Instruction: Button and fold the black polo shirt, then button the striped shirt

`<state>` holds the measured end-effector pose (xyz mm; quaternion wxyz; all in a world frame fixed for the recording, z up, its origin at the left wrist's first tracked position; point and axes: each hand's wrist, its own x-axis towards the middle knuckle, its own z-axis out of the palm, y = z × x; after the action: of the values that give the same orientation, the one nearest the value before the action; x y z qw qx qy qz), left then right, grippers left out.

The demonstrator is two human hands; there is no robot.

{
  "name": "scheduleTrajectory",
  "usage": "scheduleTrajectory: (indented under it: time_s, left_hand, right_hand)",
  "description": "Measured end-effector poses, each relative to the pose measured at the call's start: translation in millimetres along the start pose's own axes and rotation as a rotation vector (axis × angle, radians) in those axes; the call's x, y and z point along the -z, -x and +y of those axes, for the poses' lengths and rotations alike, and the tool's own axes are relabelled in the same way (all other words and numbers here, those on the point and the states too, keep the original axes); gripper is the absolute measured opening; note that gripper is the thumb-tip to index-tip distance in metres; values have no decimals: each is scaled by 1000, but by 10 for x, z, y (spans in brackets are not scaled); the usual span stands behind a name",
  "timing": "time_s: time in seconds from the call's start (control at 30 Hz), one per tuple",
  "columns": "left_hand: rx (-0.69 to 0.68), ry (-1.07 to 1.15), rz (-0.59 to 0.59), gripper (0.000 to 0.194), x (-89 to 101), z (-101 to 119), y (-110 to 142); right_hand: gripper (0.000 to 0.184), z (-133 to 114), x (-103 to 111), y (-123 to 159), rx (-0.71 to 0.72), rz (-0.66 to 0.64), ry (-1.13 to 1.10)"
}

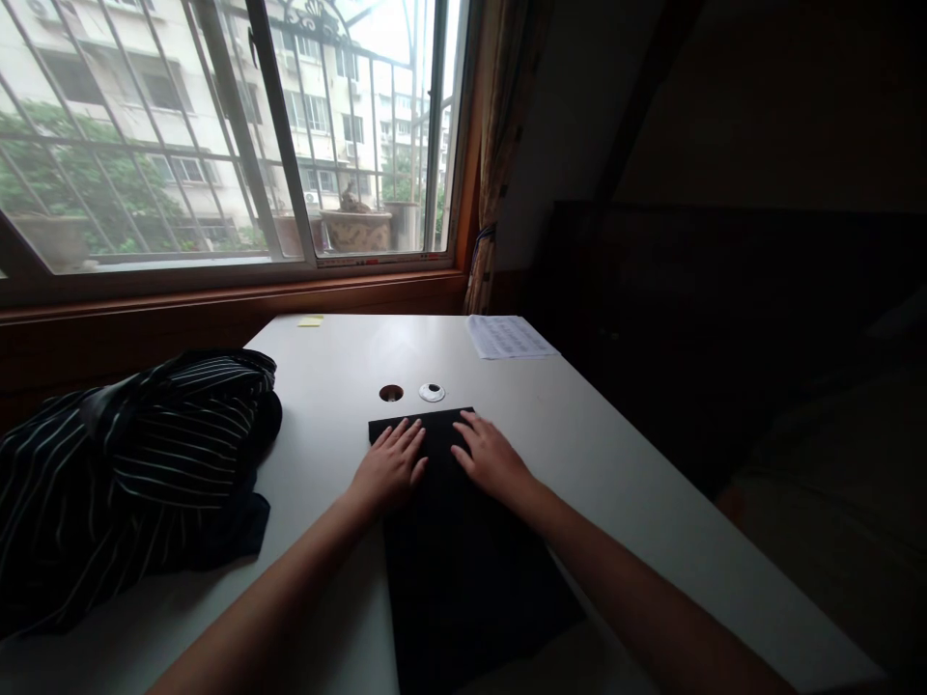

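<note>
A long piece of black folded cloth (470, 569) lies flat on the white table, its near end running toward me. My left hand (391, 465) rests on the left side of its far end, fingers spread and pointing away. On the right side of that end lies my right hand (492, 458), also flat with its fingers apart. Neither hand grips the cloth. Whether the cloth is a garment, and of which kind, I cannot tell in the dim light.
A heap of black-and-white striped clothing (174, 454) sits at the left. Beyond the cloth are a cable hole (391, 393) and a round white cap (433, 392). Printed papers (511, 337) and a yellow note (311, 320) lie at the table's (623, 483) far edge, below a window.
</note>
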<state>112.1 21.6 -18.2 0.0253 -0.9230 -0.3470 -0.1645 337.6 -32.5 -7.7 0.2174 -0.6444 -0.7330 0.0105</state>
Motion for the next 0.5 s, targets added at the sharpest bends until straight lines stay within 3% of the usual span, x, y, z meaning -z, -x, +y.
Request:
scheduleTrajectory:
  time_s: [0.1, 0.17, 0.5]
  left_hand:
    - [69, -7, -37, 61, -60, -31, 25]
    - [103, -6, -51, 64, -75, -68, 43]
    - [191, -18, -120, 68, -79, -82, 55]
  right_hand:
    - [58, -211, 32, 359, 67, -120, 0]
    - [62, -284, 69, 578, 66, -133, 1]
    - [64, -424, 295, 1310, -97, -212, 123]
